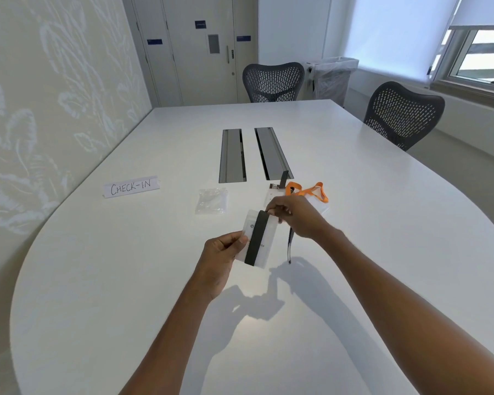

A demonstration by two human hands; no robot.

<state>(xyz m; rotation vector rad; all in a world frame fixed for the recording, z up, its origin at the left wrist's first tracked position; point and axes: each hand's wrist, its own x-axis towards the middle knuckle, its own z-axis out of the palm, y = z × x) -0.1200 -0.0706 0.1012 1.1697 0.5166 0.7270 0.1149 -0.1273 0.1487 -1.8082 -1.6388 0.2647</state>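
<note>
My left hand [221, 253] pinches the left edge of a white badge holder [265, 246] held just above the white table [382, 223]. A black lanyard strap [256, 240] lies across the front of the badge. My right hand [295, 216] pinches the top of that strap at the badge's upper edge. A loose end of the black strap hangs below my right wrist. Beyond my right hand lies an orange lanyard [308, 191] with another clear badge holder, partly hidden by the hand.
A clear plastic bag [211, 201] lies left of the badges. A paper sign reading CHECK-IN [131, 186] sits further left. Two grey cable hatches [248, 153] are set in the table's middle. Two mesh chairs [273, 81] stand at the far side and right.
</note>
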